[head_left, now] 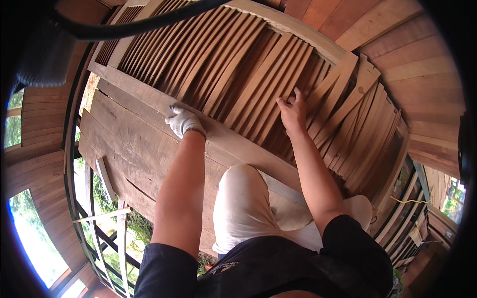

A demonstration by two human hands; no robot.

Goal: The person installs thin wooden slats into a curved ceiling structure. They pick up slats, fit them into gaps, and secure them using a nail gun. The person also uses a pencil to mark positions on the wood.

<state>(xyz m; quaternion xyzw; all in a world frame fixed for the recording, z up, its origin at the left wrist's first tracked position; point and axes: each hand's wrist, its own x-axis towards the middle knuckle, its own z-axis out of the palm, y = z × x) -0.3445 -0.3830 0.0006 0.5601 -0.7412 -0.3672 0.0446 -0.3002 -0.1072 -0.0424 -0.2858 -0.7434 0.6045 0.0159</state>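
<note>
My left hand (181,119), in a white glove, rests at the long lower rail (141,93) of a wooden louvred panel (196,52), fingers curled onto that rail. Bare, my right hand (293,111) is over the slats near the panel's middle, thumb and fingers apart, index finger raised; whether a fingertip touches a slat is unclear. Around and right of it, several loose slats (348,102) lie crooked and overlapping, while those further left run in parallel rows with some gaps.
Weathered boards (126,144) lie beneath the panel, where my knee (241,191) in pale trousers rests. Plank walls or floor (412,84) surround them. A railing with greenery (104,243) shows at lower left, thin battens and a yellow cord (407,201) at right. A dark curved strap (124,30) crosses the top left.
</note>
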